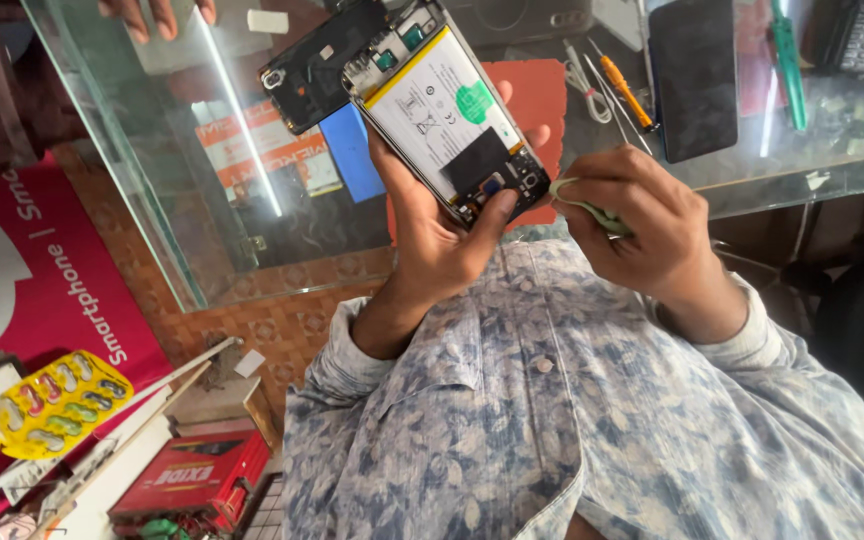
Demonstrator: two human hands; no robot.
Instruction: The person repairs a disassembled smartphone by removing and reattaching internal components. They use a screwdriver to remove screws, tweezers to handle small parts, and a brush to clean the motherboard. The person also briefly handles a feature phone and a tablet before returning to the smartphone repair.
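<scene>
The opened phone (447, 110), its back cover off and its white battery showing, sits in your left hand (432, 235), held up above the glass bench (152, 130), tilted so its top points to about 11 o'clock. Your left fingers wrap behind the phone and your thumb presses on its lower end, close to the dark connector area. Your right hand (642, 235), at 3 o'clock from the phone, is closed on a small pale green pick (582, 205), whose tip touches the phone's bottom corner.

Behind the phone, at 10 o'clock, the removed black back cover (312, 65) leans beside it. On the bench at 2 o'clock lie an orange-handled screwdriver (624, 90), a dark phone screen (692, 75) and a green tool (787, 65). Another person's fingers (152, 15) rest at the bench's far edge, at 11 o'clock. A yellow blister pack of pills (57, 402) lies at 8 o'clock, well apart from your hands.
</scene>
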